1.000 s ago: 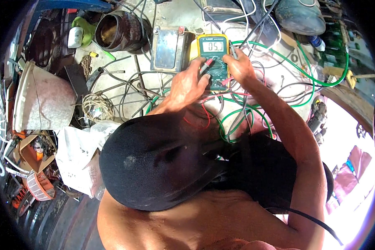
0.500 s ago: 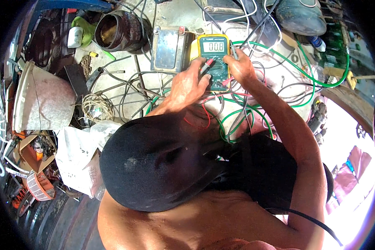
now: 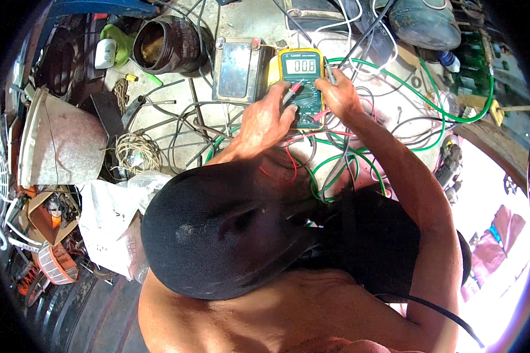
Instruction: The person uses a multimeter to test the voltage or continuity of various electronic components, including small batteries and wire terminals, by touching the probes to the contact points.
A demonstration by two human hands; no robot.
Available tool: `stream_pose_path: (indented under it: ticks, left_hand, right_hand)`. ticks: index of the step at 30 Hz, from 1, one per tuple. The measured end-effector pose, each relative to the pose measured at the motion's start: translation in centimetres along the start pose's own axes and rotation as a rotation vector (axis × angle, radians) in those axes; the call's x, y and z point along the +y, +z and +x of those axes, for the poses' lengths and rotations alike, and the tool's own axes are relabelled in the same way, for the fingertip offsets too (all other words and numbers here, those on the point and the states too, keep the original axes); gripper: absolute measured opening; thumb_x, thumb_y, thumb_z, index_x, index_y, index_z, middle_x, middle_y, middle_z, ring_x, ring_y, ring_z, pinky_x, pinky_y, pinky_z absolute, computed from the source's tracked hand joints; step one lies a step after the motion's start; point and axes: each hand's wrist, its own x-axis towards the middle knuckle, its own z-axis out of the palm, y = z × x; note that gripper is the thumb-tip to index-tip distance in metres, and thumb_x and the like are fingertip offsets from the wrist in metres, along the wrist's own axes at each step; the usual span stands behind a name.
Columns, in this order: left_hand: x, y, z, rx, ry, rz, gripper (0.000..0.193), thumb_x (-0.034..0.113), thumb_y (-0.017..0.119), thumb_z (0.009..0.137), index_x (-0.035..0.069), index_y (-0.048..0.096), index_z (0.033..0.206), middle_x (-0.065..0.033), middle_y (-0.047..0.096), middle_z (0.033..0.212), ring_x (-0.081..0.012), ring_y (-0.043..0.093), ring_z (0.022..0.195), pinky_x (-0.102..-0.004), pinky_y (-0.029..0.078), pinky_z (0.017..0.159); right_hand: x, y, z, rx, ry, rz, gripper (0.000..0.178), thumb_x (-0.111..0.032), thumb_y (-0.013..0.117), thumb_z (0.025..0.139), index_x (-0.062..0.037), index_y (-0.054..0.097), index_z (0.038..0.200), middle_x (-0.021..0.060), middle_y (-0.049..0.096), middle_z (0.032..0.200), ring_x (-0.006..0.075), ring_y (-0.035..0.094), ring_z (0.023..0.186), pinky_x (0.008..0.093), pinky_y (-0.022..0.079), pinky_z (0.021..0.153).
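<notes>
A yellow-cased multimeter is seen beside a metal-framed box, a red probe gripped in the half-curled left hand, a grey probe in the curled right hand; the 2 are best held steady, display uncovered.

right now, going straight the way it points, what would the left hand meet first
Likely the meter: the left hand points up and right onto it, though whether they touch is unclear.

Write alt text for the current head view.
A person's left hand holds a red probe and the right hand a grey probe at a yellow-edged multimeter. A box stands to its left, amid loose cables.
</notes>
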Motion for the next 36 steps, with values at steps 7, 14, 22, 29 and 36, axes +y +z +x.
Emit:
stream_pose_path:
  ticks: [7, 14, 22, 29, 36]
  left_hand:
    - [-0.3, 0.3, 0.1, 0.029, 0.051, 0.083, 0.049, 0.026, 0.064, 0.096, 0.008, 0.049, 0.139, -0.0284, 0.070, 0.084, -0.0500, 0.070, 0.080, -0.0557, 0.055, 0.071]
    - [0.4, -0.5, 1.0, -0.028, 0.024, 0.182, 0.046, 0.026, 0.064, 0.096, 0.004, 0.049, 0.134, -0.0284, 0.069, 0.080, -0.0507, 0.068, 0.074, -0.0582, 0.053, 0.069]
    - [0.0, 0.1, 0.2, 0.015, 0.038, 0.083, 0.052, 0.027, 0.066, 0.095, 0.006, 0.047, 0.138, -0.0284, 0.069, 0.080, -0.0509, 0.068, 0.077, -0.0575, 0.054, 0.071]
    - [-0.3, 0.0, 0.6, -0.017, 0.010, 0.128, 0.051, 0.027, 0.064, 0.096, 0.006, 0.046, 0.140, -0.0298, 0.069, 0.080, -0.0519, 0.068, 0.078, -0.0582, 0.054, 0.071]
    - [0.2, -0.1, 0.1, -0.018, 0.040, 0.123, 0.051, 0.026, 0.064, 0.096, 0.006, 0.046, 0.140, -0.0299, 0.069, 0.081, -0.0521, 0.068, 0.078, -0.0583, 0.053, 0.071]
  right_hand:
    - [0.1, 0.0, 0.0, -0.010, 0.025, -0.042, 0.046, -0.030, 0.066, 0.086, 0.0014, 0.062, 0.119, 0.0285, 0.068, 0.107, 0.0396, 0.068, 0.101, 0.0440, 0.052, 0.091]
    - [-0.4, 0.1, -0.2, 0.004, 0.023, 0.013, 0.043, -0.028, 0.066, 0.088, 0.0041, 0.062, 0.117, 0.0257, 0.069, 0.104, 0.0349, 0.069, 0.097, 0.0433, 0.053, 0.089]
    - [0.1, 0.0, -0.1, -0.003, -0.008, 0.002, 0.044, -0.027, 0.067, 0.087, 0.0037, 0.062, 0.118, 0.0272, 0.069, 0.104, 0.0384, 0.069, 0.099, 0.0439, 0.053, 0.089]
    - [-0.1, 0.1, -0.2, 0.006, -0.004, -0.026, 0.041, -0.027, 0.067, 0.087, 0.0013, 0.063, 0.117, 0.0254, 0.070, 0.104, 0.0382, 0.069, 0.098, 0.0438, 0.053, 0.087]
    - [-0.7, -0.2, -0.7, -0.015, -0.018, 0.047, 0.041, -0.028, 0.066, 0.087, 0.0019, 0.063, 0.116, 0.0241, 0.070, 0.102, 0.0356, 0.069, 0.096, 0.0431, 0.053, 0.087]
